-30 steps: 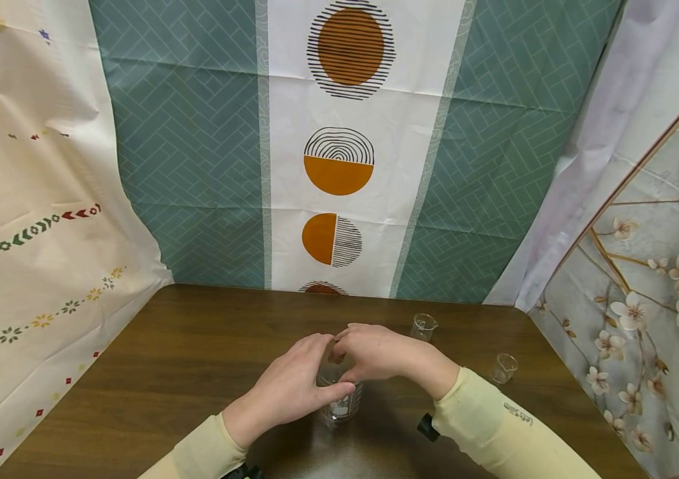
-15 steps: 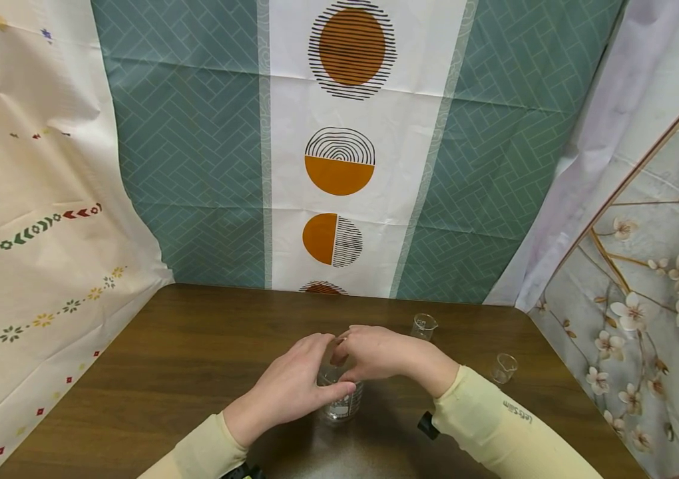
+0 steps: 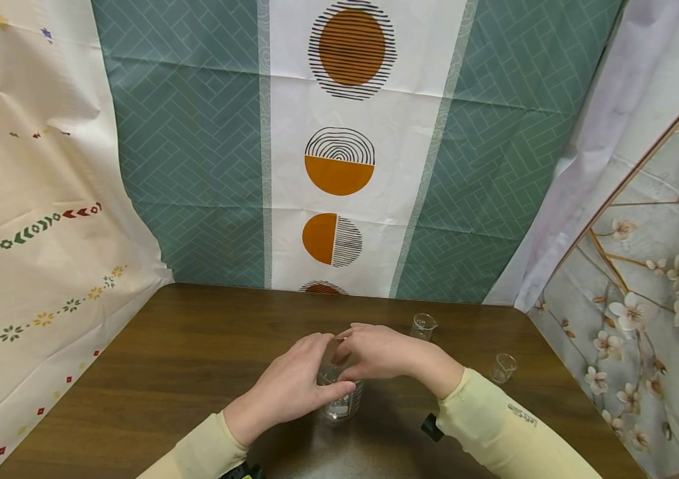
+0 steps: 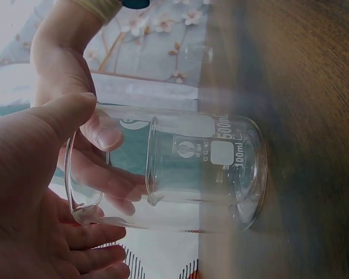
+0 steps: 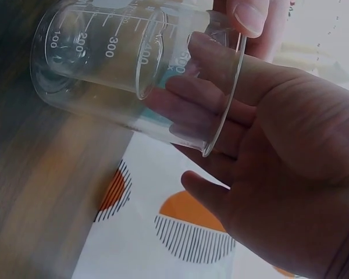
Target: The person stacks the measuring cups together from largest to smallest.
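A large clear glass beaker stands upright on the wooden table, its white scale reaching 500. Inside it, at the bottom, sits a smaller 100 ml beaker. My left hand holds the large beaker around its rim, thumb on the near side and fingers beyond. From the right, my right hand reaches down through the mouth. Its fingers extend inside to the small beaker's rim, while the thumb stays apart, above that rim. The head view hides most of both beakers behind the hands.
Two small glass beakers stand on the right of the table: one near the back, one closer to the right edge. Patterned cloths hang behind the table and along both sides.
Almost nothing moves; both hands keep their places at the large beaker. The right forearm shifts very slightly to the right.
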Demonstrator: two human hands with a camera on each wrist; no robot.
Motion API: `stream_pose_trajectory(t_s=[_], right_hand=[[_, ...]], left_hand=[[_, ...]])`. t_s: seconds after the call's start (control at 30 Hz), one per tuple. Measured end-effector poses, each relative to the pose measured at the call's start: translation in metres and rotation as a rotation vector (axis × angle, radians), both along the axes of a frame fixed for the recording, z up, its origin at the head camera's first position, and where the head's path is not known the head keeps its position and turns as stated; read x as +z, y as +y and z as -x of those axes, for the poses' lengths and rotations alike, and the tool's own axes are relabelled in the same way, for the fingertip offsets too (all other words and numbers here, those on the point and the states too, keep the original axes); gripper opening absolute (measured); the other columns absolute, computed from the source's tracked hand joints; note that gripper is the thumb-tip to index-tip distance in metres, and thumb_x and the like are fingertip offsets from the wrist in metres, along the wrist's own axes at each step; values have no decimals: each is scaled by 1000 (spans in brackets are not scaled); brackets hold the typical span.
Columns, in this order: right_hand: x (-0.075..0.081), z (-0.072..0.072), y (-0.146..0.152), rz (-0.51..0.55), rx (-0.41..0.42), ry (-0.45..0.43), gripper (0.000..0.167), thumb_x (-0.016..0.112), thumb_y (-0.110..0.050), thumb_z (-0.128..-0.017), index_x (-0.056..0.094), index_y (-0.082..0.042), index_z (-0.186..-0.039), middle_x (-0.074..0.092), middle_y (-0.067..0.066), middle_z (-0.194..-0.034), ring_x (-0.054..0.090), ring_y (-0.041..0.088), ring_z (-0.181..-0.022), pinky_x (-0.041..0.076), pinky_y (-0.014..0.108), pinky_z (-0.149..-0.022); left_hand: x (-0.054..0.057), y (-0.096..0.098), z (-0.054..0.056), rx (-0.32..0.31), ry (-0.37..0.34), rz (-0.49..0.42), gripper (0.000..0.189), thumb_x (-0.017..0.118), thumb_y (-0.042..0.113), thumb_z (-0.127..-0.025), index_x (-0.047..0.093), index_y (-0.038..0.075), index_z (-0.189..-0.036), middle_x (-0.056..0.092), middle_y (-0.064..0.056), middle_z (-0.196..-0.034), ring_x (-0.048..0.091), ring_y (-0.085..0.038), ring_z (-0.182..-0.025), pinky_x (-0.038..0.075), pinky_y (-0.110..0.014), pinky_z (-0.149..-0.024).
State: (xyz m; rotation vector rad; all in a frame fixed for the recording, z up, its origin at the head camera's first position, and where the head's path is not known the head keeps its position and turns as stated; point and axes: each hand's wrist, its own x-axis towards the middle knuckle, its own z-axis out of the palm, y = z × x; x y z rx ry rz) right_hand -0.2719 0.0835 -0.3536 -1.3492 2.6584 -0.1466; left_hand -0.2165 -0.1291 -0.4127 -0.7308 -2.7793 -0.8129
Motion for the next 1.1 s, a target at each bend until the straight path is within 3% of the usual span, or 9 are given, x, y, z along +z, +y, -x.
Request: stream_pose_trajectory(t_s=[0.57, 1.1], right_hand=[[2, -4, 11, 78, -27, -25, 26, 84, -29, -101, 84, -17, -124, 78, -14, -126, 53, 24, -151, 32, 48, -130], [2, -10, 24, 149, -60, 7, 34, 84, -29, -101, 81, -13, -131, 71, 4, -146, 50, 34, -153, 42, 54, -124]], left_hand=[[2, 1, -1, 11, -32, 4, 97, 75, 73, -94, 54, 2, -157, 56, -18, -159, 53, -36, -148, 52, -60, -112], [0, 2, 0, 26, -45, 12, 99, 74, 74, -94, 53, 2, -158, 55, -18, -160, 53, -36, -148, 53, -60, -111]])
